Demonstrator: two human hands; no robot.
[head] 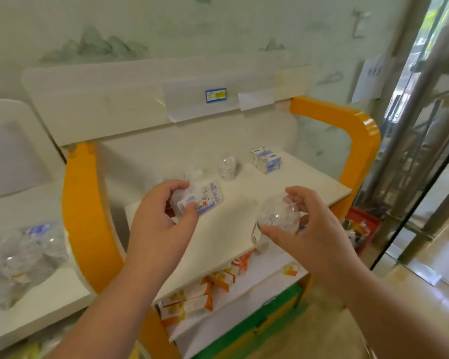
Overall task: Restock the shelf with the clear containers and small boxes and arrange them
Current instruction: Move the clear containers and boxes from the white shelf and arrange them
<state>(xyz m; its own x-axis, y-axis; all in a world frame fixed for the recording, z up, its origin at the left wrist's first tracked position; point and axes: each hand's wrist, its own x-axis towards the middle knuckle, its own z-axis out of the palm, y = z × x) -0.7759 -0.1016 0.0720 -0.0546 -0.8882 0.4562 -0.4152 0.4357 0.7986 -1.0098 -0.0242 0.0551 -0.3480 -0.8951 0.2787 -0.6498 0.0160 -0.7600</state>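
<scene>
My left hand [163,216] grips a small white-and-blue box [201,196] above the left part of the white shelf [296,187]. My right hand [303,226] holds a clear round container [278,216] over the shelf's front edge, fingers curled round it. At the back of the shelf stand a clear container [227,167], a second one partly hidden behind the held box [193,173], and a group of small blue-and-white boxes [266,159].
Orange frame posts [88,211] flank the shelf. The lower shelf holds several orange-and-white boxes [192,299]. A bag of clear containers [24,260] lies on the neighbouring shelf at left. A red crate [363,224] sits at right, beside metal door frames.
</scene>
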